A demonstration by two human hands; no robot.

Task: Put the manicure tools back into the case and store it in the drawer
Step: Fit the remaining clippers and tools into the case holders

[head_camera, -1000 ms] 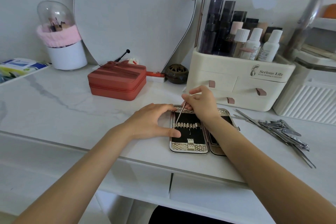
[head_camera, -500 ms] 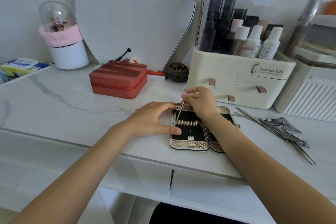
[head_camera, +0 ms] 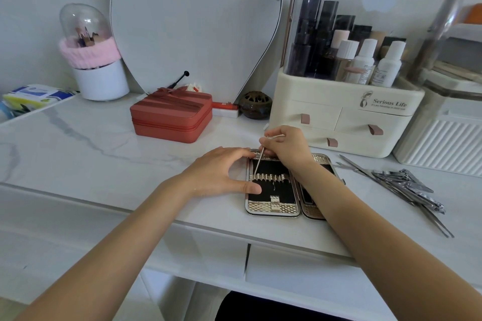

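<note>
The manicure case (head_camera: 272, 191) lies open and flat, its black-lined left half framed in gold-textured metal, with a toothed gold holder strip crossing it just below the pinch and a small clasp at its near edge. A thin silver tool (head_camera: 258, 163) slants from the right hand's (head_camera: 285, 146) pinch down and leftward, its tip reaching the left end of that strip, while the left hand (head_camera: 221, 172) braces the case's left edge beside the grip. The remaining steel tools (head_camera: 407, 186) lie in a loose fanned pile well to the right of the grip, apart from the case.
</note>
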